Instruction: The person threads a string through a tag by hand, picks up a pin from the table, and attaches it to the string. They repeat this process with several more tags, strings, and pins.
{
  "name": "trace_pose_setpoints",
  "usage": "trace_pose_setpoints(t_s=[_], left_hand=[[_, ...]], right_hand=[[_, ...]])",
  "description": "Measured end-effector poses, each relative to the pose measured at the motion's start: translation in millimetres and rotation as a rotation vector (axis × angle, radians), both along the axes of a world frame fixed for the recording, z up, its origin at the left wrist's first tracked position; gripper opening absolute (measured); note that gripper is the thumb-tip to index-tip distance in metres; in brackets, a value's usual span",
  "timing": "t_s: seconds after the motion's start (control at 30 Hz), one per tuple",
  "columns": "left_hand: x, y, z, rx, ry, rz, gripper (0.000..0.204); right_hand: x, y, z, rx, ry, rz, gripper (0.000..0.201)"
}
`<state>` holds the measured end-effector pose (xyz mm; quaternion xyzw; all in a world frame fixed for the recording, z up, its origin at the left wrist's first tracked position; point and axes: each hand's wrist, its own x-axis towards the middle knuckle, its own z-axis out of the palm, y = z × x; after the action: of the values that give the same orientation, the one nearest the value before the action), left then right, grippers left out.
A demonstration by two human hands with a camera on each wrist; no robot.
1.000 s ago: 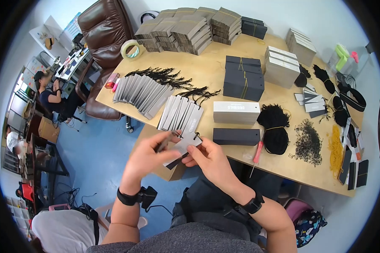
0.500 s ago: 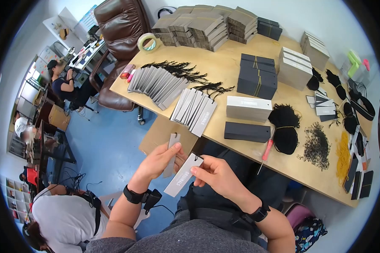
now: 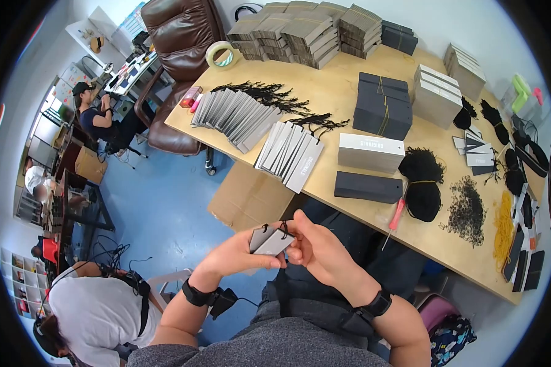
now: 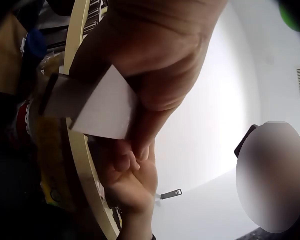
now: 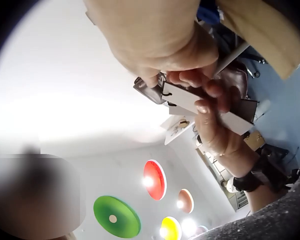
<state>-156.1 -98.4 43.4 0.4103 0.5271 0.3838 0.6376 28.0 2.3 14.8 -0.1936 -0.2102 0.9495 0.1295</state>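
In front of the body, my left hand (image 3: 232, 252) grips grey hang tags (image 3: 274, 242) with black cord loops at their upper ends. Its thumb (image 5: 204, 109) lies across the face of the front tag, and its fingers go behind. My right hand (image 3: 324, 255) is at the corded end, thumb raised apart and fingers loosely bent beside the tags. White lettering shows on a grey tag (image 3: 304, 168) in the fanned pile on the table, and a longer fan of grey tags (image 3: 237, 119) with black cords lies behind it.
Stacks of grey cards (image 3: 312, 38) stand along the back of the table (image 3: 324, 79). Banded dark cards (image 3: 382, 110), a black cord bundle (image 3: 423, 196), a red-handled tool (image 3: 397, 214) and loose black loops (image 3: 466, 211) lie rightward. Below the near edge is a cardboard box (image 3: 251, 196).
Both hands have come together. The tag that the right hand held has joined the one in the left hand, and the right thumb has lifted off it. The head view has shifted slightly.
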Motion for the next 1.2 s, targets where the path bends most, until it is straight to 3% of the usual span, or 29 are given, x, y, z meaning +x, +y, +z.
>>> trace_pose_setpoints(t_s=[0.3, 0.37, 0.5, 0.57, 0.6, 0.67, 0.7, 0.73, 0.8, 0.87, 0.9, 0.97, 1.0, 1.03, 1.07, 1.13, 1.2], left_hand=[[-2, -9, 4, 0.003, 0.065, -0.017, 0.057], [-8, -13, 16, -0.158, 0.058, -0.047, 0.051], [-19, -25, 18, -0.172, 0.040, -0.055, 0.041], [-26, -28, 16, -0.142, -0.092, -0.085, 0.036], [-26, -29, 19, -0.139, -0.088, -0.074, 0.036], [-22, -27, 27, -0.222, -0.094, -0.057, 0.032], [-22, -28, 25, -0.208, -0.086, -0.032, 0.032], [-21, -28, 19, -0.261, -0.138, -0.079, 0.032], [-14, -26, 17, -0.285, -0.177, -0.102, 0.032], [-5, -26, 21, -0.344, -0.308, -0.220, 0.029], [-6, -27, 20, -0.326, -0.297, -0.197, 0.029], [-10, -26, 13, -0.310, -0.299, -0.320, 0.028], [-11, -27, 14, -0.298, -0.297, -0.307, 0.028], [-11, -28, 14, -0.307, -0.195, -0.311, 0.028], [-11, -29, 14, -0.319, -0.093, -0.314, 0.028], [-8, -32, 15, -0.267, 0.003, -0.197, 0.028], [-9, -32, 18, -0.214, 0.100, -0.088, 0.027]], right_hand=[[2, 3, 10, 0.144, -0.079, -0.214, 0.030], [5, 0, 9, 0.239, -0.148, -0.236, 0.030], [9, 0, 3, 0.233, -0.174, -0.165, 0.030], [15, 8, 4, 0.349, -0.246, 0.044, 0.027], [20, 11, 4, 0.353, -0.239, 0.053, 0.027], [30, 16, 6, 0.918, -0.383, 0.180, 0.022], [33, 15, 7, 1.177, -0.381, 0.061, 0.032], [32, 15, 16, 1.258, -0.324, 0.073, 0.055], [21, 7, 27, 1.216, -0.126, 0.064, 0.075], [9, 2, 20, 1.182, 0.010, 0.205, 0.086], [6, 0, 15, 1.115, 0.037, 0.276, 0.081], [8, 0, 7, 1.064, 0.068, 0.355, 0.076], [13, 1, 4, 1.116, 0.017, 0.381, 0.061], [15, 2, 3, 1.165, -0.035, 0.406, 0.046], [18, 5, 4, 1.171, -0.028, 0.416, 0.046], [23, 9, 13, 1.561, -0.205, 0.311, 0.018], [28, 11, 19, 1.645, -0.254, 0.209, 0.014]])
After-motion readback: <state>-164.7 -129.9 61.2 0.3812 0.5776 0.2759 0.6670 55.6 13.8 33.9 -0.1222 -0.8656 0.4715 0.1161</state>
